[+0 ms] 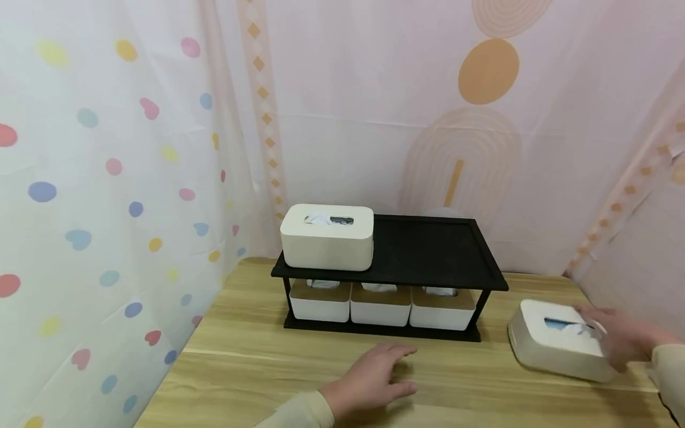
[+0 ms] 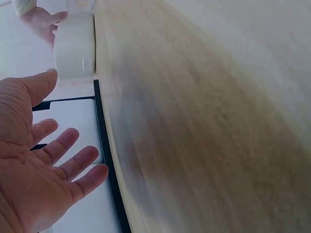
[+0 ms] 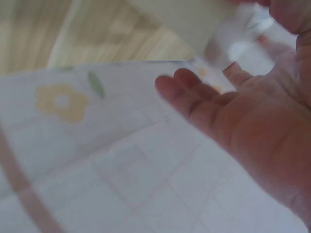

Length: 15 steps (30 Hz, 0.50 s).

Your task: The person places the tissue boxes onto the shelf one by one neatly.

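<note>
A white tissue box (image 1: pixel 546 352) lies on the wooden table (image 1: pixel 241 356) at the right, blue-white tissue showing in its slot. My right hand (image 1: pixel 615 339) rests on the box's right end with fairly straight fingers. The right wrist view is blurred and shows that hand (image 3: pixel 233 111) with relaxed fingers beside the box's pale edge (image 3: pixel 194 19). My left hand (image 1: pixel 374 374) lies flat on the table in front of the black shelf (image 1: pixel 428 249). Seen from the left wrist, this hand (image 2: pixel 48 160) has spread fingers and holds nothing. The box (image 2: pixel 73 46) appears beyond it.
A second white tissue box (image 1: pixel 326 238) stands on the shelf's top left. Three white bins with wooden lids (image 1: pixel 380 306) fill the lower level. Patterned curtains hang close on the left, back and right. The table's front edge is near my arms.
</note>
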Motion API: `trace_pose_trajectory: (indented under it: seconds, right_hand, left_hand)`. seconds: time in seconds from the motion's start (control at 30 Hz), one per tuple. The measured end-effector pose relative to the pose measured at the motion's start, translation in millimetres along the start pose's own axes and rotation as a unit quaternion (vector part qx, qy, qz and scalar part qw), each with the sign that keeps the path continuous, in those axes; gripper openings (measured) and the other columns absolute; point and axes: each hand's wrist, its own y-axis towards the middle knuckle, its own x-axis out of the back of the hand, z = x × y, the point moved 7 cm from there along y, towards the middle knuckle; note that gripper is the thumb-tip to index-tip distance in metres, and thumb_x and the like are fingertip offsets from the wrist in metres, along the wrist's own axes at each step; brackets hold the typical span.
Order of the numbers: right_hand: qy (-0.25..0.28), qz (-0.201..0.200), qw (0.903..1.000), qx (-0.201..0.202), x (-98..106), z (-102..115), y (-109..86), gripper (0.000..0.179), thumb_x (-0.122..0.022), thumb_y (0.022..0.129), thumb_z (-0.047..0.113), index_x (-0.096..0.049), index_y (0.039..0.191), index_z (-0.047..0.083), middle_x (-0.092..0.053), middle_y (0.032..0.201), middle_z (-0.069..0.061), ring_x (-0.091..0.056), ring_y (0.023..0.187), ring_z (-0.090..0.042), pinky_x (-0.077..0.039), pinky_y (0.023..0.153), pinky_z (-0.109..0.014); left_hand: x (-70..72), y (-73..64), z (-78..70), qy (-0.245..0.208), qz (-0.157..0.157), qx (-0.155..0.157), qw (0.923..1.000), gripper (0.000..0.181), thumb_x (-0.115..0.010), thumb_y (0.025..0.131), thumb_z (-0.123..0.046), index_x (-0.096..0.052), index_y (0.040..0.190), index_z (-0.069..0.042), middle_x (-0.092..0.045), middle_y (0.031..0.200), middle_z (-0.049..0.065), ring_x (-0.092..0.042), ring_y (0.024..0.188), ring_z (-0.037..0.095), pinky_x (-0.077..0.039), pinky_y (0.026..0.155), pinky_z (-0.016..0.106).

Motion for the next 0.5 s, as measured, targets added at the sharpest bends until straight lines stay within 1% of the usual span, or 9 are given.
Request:
trace_pose_trajectory:
  seconds: [0.07, 0.17, 0.2, 0.27, 0.3, 0.33, 0.37, 0.43, 0.5]
  right_hand:
    - [-0.003, 0.001, 0.9998, 0.019, -4, 5, -8.7, 0.117, -0.068, 0.058, -0.024, -0.024, 0.164, -0.004, -0.018, 0.154, -0.054, -0.043, 0.117, -0.057, -0.048, 0.068, -0.040]
    - [-0.028, -0.009, 0.9985, 0.046, -9, 15, -19.9, 0.118, -0.064, 0.057, -0.024, -0.030, 0.166, 0.004, -0.018, 0.154, -0.055, -0.048, 0.115, -0.057, -0.047, 0.068, -0.040]
    - [-0.040, -0.017, 0.9973, 0.058, -10, 20, -23.1, 0.119, -0.065, 0.056, -0.024, -0.032, 0.166, 0.006, -0.019, 0.154, -0.056, -0.050, 0.116, -0.059, -0.047, 0.068, -0.039]
    - [-0.050, -0.027, 0.9956, 0.075, -13, 28, -28.2, 0.121, -0.066, 0.055, -0.022, -0.033, 0.167, 0.010, -0.020, 0.155, -0.056, -0.054, 0.112, -0.055, -0.046, 0.066, -0.038]
    - [-0.055, -0.028, 0.9952, 0.075, -14, 33, -29.6, 0.124, -0.069, 0.055, -0.021, -0.032, 0.168, 0.015, -0.021, 0.156, -0.054, -0.056, 0.115, -0.056, -0.047, 0.067, -0.039]
    - [-0.056, -0.031, 0.9942, 0.086, -16, 39, -31.2, 0.125, -0.073, 0.055, -0.019, -0.033, 0.169, 0.016, -0.022, 0.156, -0.054, -0.055, 0.118, -0.059, -0.049, 0.068, -0.041]
    - [-0.060, -0.035, 0.9927, 0.098, -17, 45, -32.6, 0.126, -0.078, 0.055, -0.015, -0.034, 0.169, 0.017, -0.023, 0.157, -0.053, -0.054, 0.122, -0.062, -0.052, 0.072, -0.045]
    - [-0.064, -0.045, 0.9894, 0.123, -21, 58, -34.6, 0.125, -0.087, 0.057, -0.002, -0.035, 0.168, 0.018, -0.027, 0.159, -0.050, -0.053, 0.128, -0.063, -0.055, 0.081, -0.054]
    - [-0.055, -0.046, 0.9860, 0.150, -25, 75, -36.6, 0.120, -0.094, 0.064, 0.014, -0.034, 0.168, 0.013, -0.034, 0.160, -0.045, -0.051, 0.135, -0.063, -0.054, 0.091, -0.059]
  left_hand:
    - [-0.4, -0.1, -2.1, -0.001, 0.006, -0.003, 1.0000, 0.063, -0.073, 0.101, -0.048, -0.054, 0.156, -0.024, -0.059, 0.156, -0.002, -0.056, 0.145, 0.018, -0.051, 0.116, 0.039]
    - [-2.8, 0.5, -6.0, -0.003, 0.016, -0.008, 0.9998, 0.064, -0.074, 0.100, -0.048, -0.054, 0.156, -0.024, -0.059, 0.155, -0.003, -0.056, 0.143, 0.015, -0.051, 0.116, 0.037]
    - [-3.8, 0.7, -7.4, -0.006, 0.021, -0.010, 0.9997, 0.064, -0.074, 0.100, -0.048, -0.054, 0.156, -0.024, -0.058, 0.155, -0.004, -0.057, 0.142, 0.014, -0.052, 0.115, 0.036]
    - [-6.2, 1.0, -10.0, -0.010, 0.031, -0.012, 0.9994, 0.065, -0.074, 0.100, -0.048, -0.054, 0.156, -0.024, -0.058, 0.154, -0.005, -0.057, 0.141, 0.013, -0.053, 0.114, 0.035]
    - [-7.4, 1.2, -11.1, -0.016, 0.036, -0.012, 0.9991, 0.065, -0.074, 0.100, -0.049, -0.054, 0.157, -0.024, -0.058, 0.154, -0.005, -0.058, 0.140, 0.012, -0.053, 0.113, 0.035]
    - [-8.8, 1.1, -11.9, -0.022, 0.043, -0.010, 0.9988, 0.065, -0.074, 0.100, -0.049, -0.053, 0.157, -0.024, -0.058, 0.154, -0.006, -0.057, 0.140, 0.011, -0.053, 0.113, 0.035]
    - [-9.9, 1.1, -13.0, -0.026, 0.048, -0.010, 0.9985, 0.065, -0.074, 0.100, -0.049, -0.053, 0.157, -0.025, -0.057, 0.154, -0.006, -0.057, 0.140, 0.011, -0.053, 0.113, 0.035]
    - [-11.2, 1.6, -14.5, -0.035, 0.055, -0.006, 0.9979, 0.068, -0.074, 0.100, -0.051, -0.051, 0.158, -0.025, -0.056, 0.155, -0.006, -0.057, 0.140, 0.011, -0.053, 0.113, 0.035]
    - [-12.3, 2.1, -14.5, -0.051, 0.059, 0.006, 0.9969, 0.073, -0.074, 0.099, -0.053, -0.047, 0.161, -0.025, -0.053, 0.159, -0.005, -0.055, 0.144, 0.013, -0.052, 0.115, 0.036]
